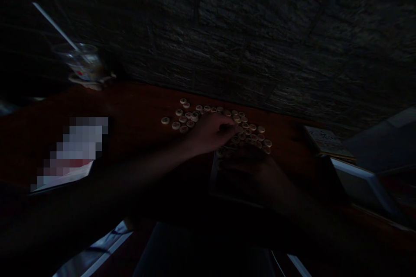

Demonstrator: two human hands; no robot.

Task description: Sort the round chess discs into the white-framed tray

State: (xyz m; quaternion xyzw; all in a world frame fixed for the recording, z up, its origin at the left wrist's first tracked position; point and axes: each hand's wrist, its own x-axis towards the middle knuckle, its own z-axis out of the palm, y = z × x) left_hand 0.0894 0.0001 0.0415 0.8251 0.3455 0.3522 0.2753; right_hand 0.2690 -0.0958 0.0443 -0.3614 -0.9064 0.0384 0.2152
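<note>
Really dark view, so I could only make out so much. The left hand (212, 133) was stretched across the reddish-brown surface (136, 108) and sat right in the scatter of little round game pieces (242, 126). Its fingers (227, 127) were curled down and touching a few near the middle of the bunch, but I couldn't tell if they'd actually pinched one. The right hand (255, 166) was just below the near edge of the pieces, so deep in shadow that I couldn't tell how its fingers were set. The pieces lay loose on the surface, close to the stone wall (260, 30). A glass (82, 62) with a straw (53, 26) stood far left, and a flat box (326, 140) lay off to the right.
</note>
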